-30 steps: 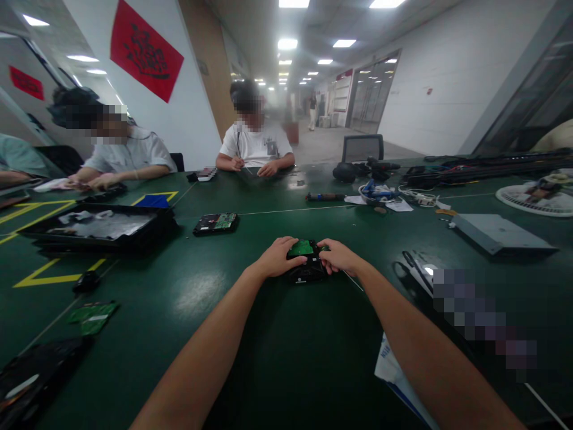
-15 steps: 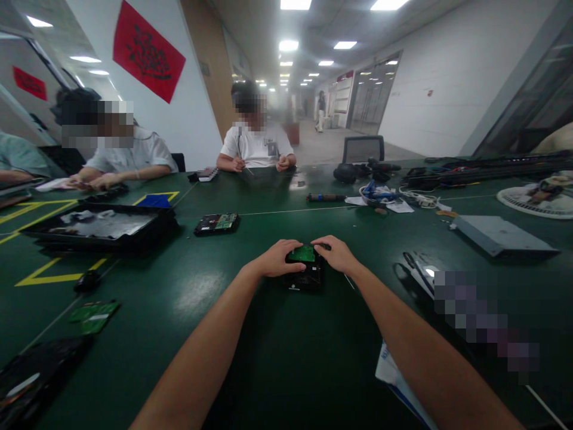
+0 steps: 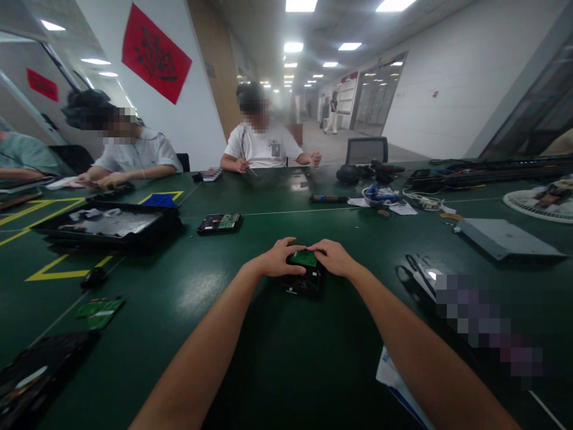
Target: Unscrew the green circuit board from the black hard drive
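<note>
A black hard drive with a green circuit board on its far part is between my hands, its near edge seeming slightly tilted. My left hand wraps around its left side, with the thumb lying across the top and the fingers at the far edge. At the far right corner, my right hand is closed on the drive, fingertips close to those of the left hand. The undersides of my fingers and the drive's far edge are hidden.
Another hard drive lies further back. At left are a black tray, a loose green board and a dark casing. A grey metal box stands at right. Across the table sit co-workers.
The view has shifted slightly. My right fingers have come nearer my left fingertips, and the hard drive has turned or tilted a little. The co-worker opposite has moved one hand outward.
</note>
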The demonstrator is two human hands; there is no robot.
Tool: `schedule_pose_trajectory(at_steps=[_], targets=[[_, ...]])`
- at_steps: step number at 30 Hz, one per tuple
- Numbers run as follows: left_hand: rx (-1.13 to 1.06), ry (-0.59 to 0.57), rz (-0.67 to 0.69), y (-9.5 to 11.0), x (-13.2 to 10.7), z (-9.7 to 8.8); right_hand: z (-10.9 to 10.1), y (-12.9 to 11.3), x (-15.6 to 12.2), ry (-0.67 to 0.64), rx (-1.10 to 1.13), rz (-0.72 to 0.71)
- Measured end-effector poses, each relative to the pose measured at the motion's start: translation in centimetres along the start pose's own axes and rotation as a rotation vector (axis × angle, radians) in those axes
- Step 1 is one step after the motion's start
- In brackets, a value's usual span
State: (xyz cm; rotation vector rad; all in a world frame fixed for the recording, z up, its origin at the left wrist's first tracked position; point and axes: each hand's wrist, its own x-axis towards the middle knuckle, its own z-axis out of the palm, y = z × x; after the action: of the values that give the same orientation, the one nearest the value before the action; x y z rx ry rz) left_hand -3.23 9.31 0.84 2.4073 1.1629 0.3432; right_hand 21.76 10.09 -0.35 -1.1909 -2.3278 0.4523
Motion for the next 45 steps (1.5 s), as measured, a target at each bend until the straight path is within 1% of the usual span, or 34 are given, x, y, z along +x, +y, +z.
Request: schedule_pose_trajectory(at_steps=[3,5,7,9,11,14,16,18,20,23,29,34,36,38,41,43,45], targets=[[0.06,0.006,-0.049,0.7,0.0,-0.3,0.2,0.0,0.0,0.005,-0.029,0.014],[0.113,0.002,-0.098,1.6,-0.2,-0.8,0.3,-0.1,0.0,-0.003,-0.036,0.021],[0.18,0.002,-0.174,3.0,-0.6,-1.0,0.2,-0.1,0.0,-0.019,-0.046,0.027],[0.259,0.025,-0.245,4.7,-1.2,-0.8,0.1,-0.3,0.0,-0.042,-0.065,0.031],[0.325,0.082,-0.302,6.8,-2.0,0.2,0.0,-0.4,0.0,-0.059,-0.085,0.033],[0.343,0.196,-0.419,9.7,-3.6,2.4,-0.1,-0.4,0.0,-0.065,-0.098,0.017],[0.341,0.215,-0.418,11.0,-4.6,3.9,-0.1,-0.4,0.0,-0.064,-0.101,0.006],[0.355,0.236,-0.43,11.6,-5.3,4.9,-0.1,-0.5,-0.1,-0.066,-0.103,0.005],[0.367,0.251,-0.46,11.5,-5.6,5.3,-0.1,-0.5,-0.2,-0.066,-0.107,0.02],[0.351,0.28,-0.457,10.5,-5.8,5.2,-0.1,-0.6,-0.3,-0.065,-0.112,0.046],[0.348,0.329,-0.394,8.1,-5.7,4.1,-0.2,-0.6,-0.4,-0.054,-0.139,0.056],[0.436,0.362,-0.432,6.1,-5.7,2.6,-0.3,-0.9,-0.7,-0.043,-0.172,0.056],[0.468,0.351,-0.447,5.2,-5.8,1.9,-0.3,-1.1,-0.8,-0.043,-0.187,0.062],[0.496,0.329,-0.432,4.4,-5.7,1.3,-0.1,-1.3,-0.8,-0.04,-0.208,0.062],[0.522,0.337,-0.412,3.6,-5.6,0.9,0.1,-1.6,-0.9,-0.04,-0.234,0.051],[0.521,0.326,-0.408,3.4,-5.5,0.9,0.2,-1.7,-1.0,-0.053,-0.232,0.041],[0.508,0.294,-0.414,3.8,-5.4,1.2,0.2,-1.9,-1.0,-0.065,-0.225,0.031]])
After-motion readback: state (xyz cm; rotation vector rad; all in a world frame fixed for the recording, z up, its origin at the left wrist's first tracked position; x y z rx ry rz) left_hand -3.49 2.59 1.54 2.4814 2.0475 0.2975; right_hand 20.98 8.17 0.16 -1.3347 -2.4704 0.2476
